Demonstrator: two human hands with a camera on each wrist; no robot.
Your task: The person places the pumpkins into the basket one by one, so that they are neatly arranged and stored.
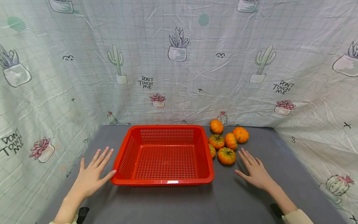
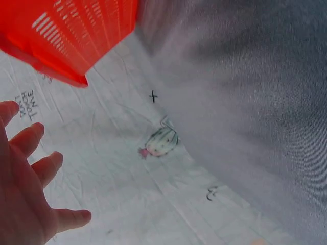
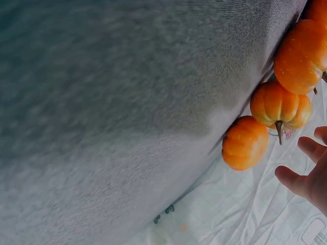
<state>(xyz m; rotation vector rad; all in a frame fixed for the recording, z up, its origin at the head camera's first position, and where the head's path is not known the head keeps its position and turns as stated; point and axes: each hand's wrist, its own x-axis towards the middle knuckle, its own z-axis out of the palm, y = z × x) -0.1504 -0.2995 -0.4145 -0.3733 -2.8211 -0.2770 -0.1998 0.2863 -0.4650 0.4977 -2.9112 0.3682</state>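
A red plastic basket (image 1: 167,181) with slatted walls and a grid floor sits mid-table, with nothing in it. Several small orange pumpkins (image 1: 227,156) cluster against its right side, some with greenish tops. My left hand (image 1: 90,179) is spread flat, palm down, by the basket's front left corner; its thumb tip overlaps the rim in the head view, and whether it touches I cannot tell. My right hand (image 1: 255,172), fingers spread, is to the right of the pumpkins and holds nothing. In the right wrist view its fingers are apart from the pumpkins (image 3: 281,104).
A grey cloth-like surface (image 1: 173,205) covers the table. Pale fabric curtains (image 1: 201,71) with printed cactus pots and lettering rise at the back and along both sides. A dark wrist strap (image 1: 82,214) shows below the left hand.
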